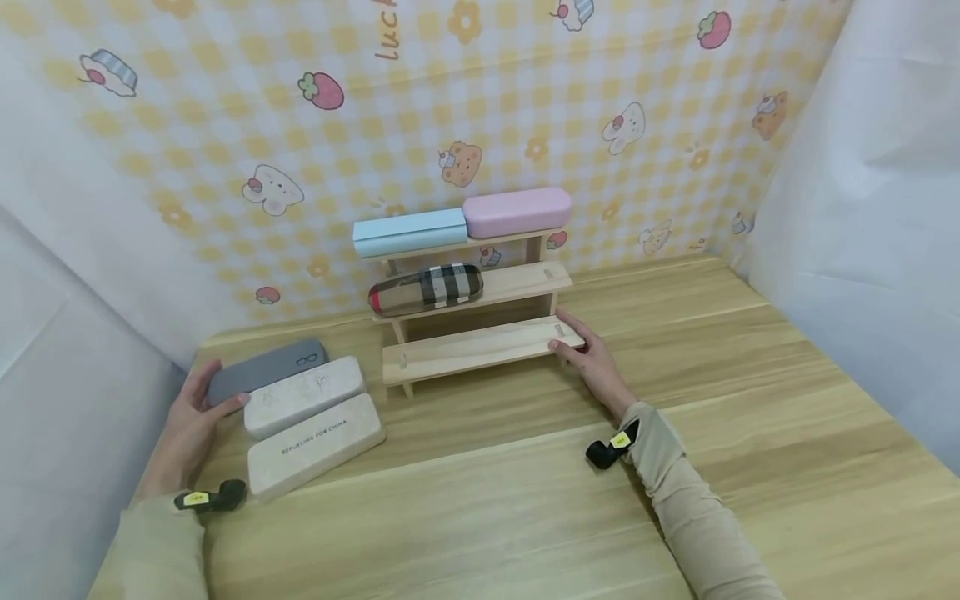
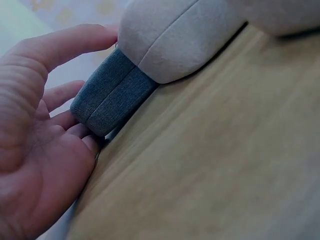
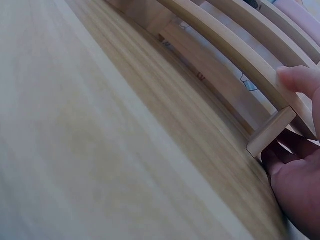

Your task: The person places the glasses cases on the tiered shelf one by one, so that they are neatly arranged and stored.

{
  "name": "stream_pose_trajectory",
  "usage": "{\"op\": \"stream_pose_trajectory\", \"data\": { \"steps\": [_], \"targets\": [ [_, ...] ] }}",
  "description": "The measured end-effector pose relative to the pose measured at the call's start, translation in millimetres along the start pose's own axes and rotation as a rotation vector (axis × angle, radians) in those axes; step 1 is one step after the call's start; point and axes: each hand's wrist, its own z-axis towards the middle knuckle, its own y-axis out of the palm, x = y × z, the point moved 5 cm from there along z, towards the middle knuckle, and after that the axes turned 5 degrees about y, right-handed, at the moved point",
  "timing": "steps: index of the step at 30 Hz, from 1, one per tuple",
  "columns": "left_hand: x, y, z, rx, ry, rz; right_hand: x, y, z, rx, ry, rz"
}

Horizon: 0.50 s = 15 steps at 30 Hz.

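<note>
My left hand (image 1: pixel 187 421) grips the left end of a grey glasses case (image 1: pixel 266 371), thumb on the near side and fingers around the far side. In the left wrist view, the grey case (image 2: pixel 112 95) lies on the table and the thumb tip reaches a pale case (image 2: pixel 175 40) against it. My right hand (image 1: pixel 596 362) holds the right end of the bottom shelf of a three-tier wooden rack (image 1: pixel 480 350). Its thumb lies on the board, as the right wrist view shows, with the fingers (image 3: pixel 290 150) behind the rack's leg.
A whitish case (image 1: pixel 303 396) and a cream case with lettering (image 1: pixel 315 450) lie in front of the grey one. The top shelf bears a light blue case (image 1: pixel 410 233) and a pink case (image 1: pixel 517 212); a plaid-patterned case (image 1: pixel 427 289) sits on the middle shelf. A patterned cloth (image 1: pixel 525 100) hangs behind.
</note>
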Motion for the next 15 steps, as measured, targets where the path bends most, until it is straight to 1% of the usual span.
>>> {"op": "stream_pose_trajectory", "data": {
  "steps": [2, 5, 7, 10, 11, 13, 14, 15],
  "targets": [
    [-1.2, -0.4, 0.1, 0.001, -0.009, 0.022, 0, -1, 0, -0.002, -0.001, -0.001],
    [-3.2, -0.8, 0.2, 0.003, -0.018, 0.049, 9, -3, 5, -0.001, 0.002, 0.001],
    [-4.0, -0.9, 0.7, 0.004, -0.006, 0.000, 16, -3, 9, 0.003, 0.004, -0.009],
    [-3.9, -2.3, 1.7, -0.001, 0.031, -0.089, 25, -3, 14, 0.014, 0.002, -0.032],
    [-4.0, -3.1, 2.1, -0.004, 0.041, -0.097, 26, -2, 14, 0.015, -0.003, -0.034],
    [-5.5, -4.2, 2.7, -0.013, 0.033, -0.132, 27, -2, 14, 0.017, -0.011, -0.033],
    [-6.7, -4.6, 3.0, -0.014, 0.016, -0.132, 28, -2, 13, 0.015, -0.011, -0.029],
    [-8.0, -4.7, 3.3, -0.017, -0.002, -0.104, 28, -2, 11, 0.017, -0.008, -0.026]
  ]
}}
